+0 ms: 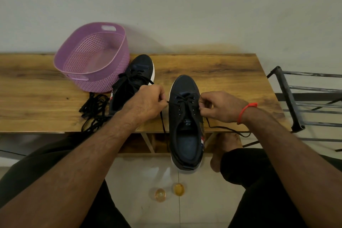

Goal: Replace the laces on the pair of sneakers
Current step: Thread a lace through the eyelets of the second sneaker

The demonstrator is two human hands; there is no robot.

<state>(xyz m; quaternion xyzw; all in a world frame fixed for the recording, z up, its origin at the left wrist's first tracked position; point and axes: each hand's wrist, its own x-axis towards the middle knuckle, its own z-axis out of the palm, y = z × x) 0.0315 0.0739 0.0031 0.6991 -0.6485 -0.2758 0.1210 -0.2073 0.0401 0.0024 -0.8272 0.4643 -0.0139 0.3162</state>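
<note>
A dark navy sneaker (pixel 185 127) with a white sole lies on the wooden table (pixel 222 72), its heel hanging over the near edge. A black lace (pixel 187 98) runs through its front eyelets. My left hand (pixel 148 103) pinches the lace's left end beside the shoe, and that end trails down past the table edge. My right hand (pixel 220 107) pinches the right end at the eyelets; its tail (pixel 229 129) loops over the table edge. The second sneaker (pixel 133 81) lies to the left, laced in black, partly hidden by my left hand.
A purple plastic basket (pixel 92 57) stands at the back left, touching the second sneaker. A pile of loose black laces (pixel 92 111) lies in front of it. A dark metal rack (pixel 305 102) stands to the right of the table. Two amber round objects (pixel 169 191) sit on the floor.
</note>
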